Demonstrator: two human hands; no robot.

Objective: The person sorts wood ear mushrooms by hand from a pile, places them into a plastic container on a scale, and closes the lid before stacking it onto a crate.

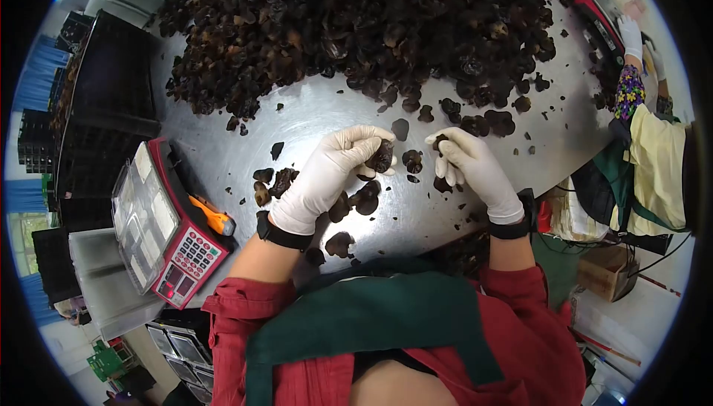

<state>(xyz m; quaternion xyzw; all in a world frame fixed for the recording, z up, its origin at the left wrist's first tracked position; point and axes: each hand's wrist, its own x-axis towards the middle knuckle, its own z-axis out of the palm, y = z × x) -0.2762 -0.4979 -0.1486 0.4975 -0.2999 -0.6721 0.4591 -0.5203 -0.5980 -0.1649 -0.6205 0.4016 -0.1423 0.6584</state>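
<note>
My left hand (327,176), in a white glove, pinches a dark brown wood ear mushroom (381,156) between thumb and fingers. To its right my right hand (479,172), also gloved in white, has its fingers curled round a small dark wood ear piece (440,142), partly hidden by the fingers. Between the hands, a loose wood ear (412,160) lies on the metal table (297,120). More pieces rest under and beside my left wrist, including a larger wood ear (365,197). A big heap of wood ears (356,27) covers the far side of the table.
A red digital scale (194,259) stands at the left, with an orange-handled tool (212,215) beside it. Black crates (111,87) are stacked farther left. Across the right end, another person's gloved hand (630,37) is near a second red scale (600,26). A cardboard box (605,272) sits low right.
</note>
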